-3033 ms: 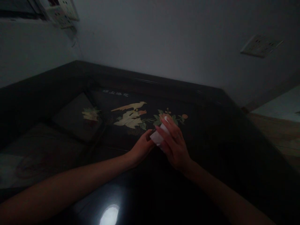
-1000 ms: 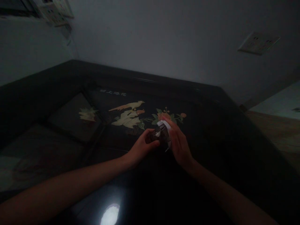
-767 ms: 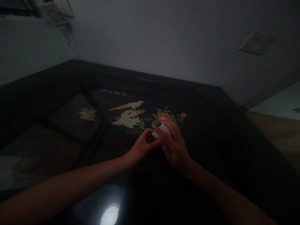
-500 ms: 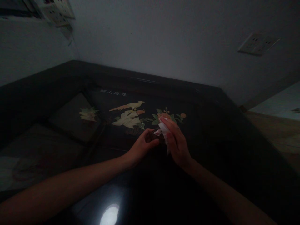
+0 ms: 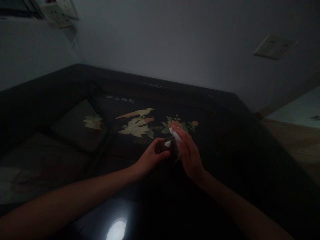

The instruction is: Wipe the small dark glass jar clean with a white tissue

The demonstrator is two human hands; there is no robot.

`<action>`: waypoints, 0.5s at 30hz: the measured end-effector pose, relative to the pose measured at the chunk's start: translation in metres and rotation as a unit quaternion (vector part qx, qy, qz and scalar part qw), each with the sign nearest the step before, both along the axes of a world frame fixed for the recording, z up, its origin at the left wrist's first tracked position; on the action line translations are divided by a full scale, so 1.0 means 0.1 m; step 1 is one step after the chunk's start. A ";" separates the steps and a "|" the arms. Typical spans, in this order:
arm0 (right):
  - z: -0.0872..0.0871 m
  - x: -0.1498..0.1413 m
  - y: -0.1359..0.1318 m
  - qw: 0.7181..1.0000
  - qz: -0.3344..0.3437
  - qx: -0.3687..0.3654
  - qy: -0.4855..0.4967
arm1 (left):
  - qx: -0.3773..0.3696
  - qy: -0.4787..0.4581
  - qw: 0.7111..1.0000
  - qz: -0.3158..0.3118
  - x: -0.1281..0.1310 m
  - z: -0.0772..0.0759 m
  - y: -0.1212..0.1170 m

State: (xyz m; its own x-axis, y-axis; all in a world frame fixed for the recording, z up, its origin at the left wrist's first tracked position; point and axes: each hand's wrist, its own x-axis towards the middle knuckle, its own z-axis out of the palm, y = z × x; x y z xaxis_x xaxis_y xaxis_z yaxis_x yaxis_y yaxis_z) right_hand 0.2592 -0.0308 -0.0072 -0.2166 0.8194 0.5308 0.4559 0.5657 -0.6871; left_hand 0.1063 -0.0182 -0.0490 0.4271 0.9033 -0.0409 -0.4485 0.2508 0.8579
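Just above a dark glossy table (image 5: 220,140), my left hand (image 5: 149,156) curls its thumb and fingers around a small dark object (image 5: 162,146). The object looks partly see-through with a pale patch on it, but the dim light hides its kind. My right hand (image 5: 192,154) has a white tissue (image 5: 176,136) under its fingers and presses it against the object's right side. Most of the tissue lies hidden behind those fingers. Beyond both hands, the tabletop carries a coloured bird picture (image 5: 136,126) and a flower picture (image 5: 175,124).
A pale wall (image 5: 160,43) rises behind the table's far edge. Wall sockets (image 5: 276,46) are at the right, and more sockets (image 5: 56,15) hang at the upper left. A wooden surface (image 5: 297,140) shows beyond the table's right side.
My right hand and the tissue have shifted slightly against the dark object, and less of the tissue shows below the fingers. My left hand keeps nearly the same place and grip.
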 end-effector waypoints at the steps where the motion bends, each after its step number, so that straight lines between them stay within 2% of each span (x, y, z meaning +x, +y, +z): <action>1: 0.02 0.00 -0.01 0.998 0.009 0.034 -0.045 | 0.001 0.002 1.000 0.003 0.00 0.00 0.00; 4: 0.06 0.00 -0.04 0.983 0.021 0.113 -0.141 | 0.007 0.015 1.000 0.010 0.02 0.00 0.01; 7: 0.08 -0.01 -0.04 0.978 0.026 0.135 -0.159 | 0.007 0.028 0.999 0.014 0.03 0.01 0.02; 11: 0.05 0.00 -0.02 0.992 0.023 0.073 -0.096 | 0.009 0.008 1.000 0.009 0.02 0.00 0.02; 15: -0.01 0.01 0.02 0.999 0.006 -0.037 0.039 | -0.001 0.007 1.000 -0.001 0.00 0.01 0.01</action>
State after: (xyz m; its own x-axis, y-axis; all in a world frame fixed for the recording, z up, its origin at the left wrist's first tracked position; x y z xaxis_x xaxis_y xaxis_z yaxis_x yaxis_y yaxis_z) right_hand 0.2597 -0.0286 -0.0087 -0.1873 0.8547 0.4843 0.3918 0.5170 -0.7610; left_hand 0.1064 -0.0170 -0.0480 0.4283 0.9023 -0.0488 -0.4353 0.2534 0.8639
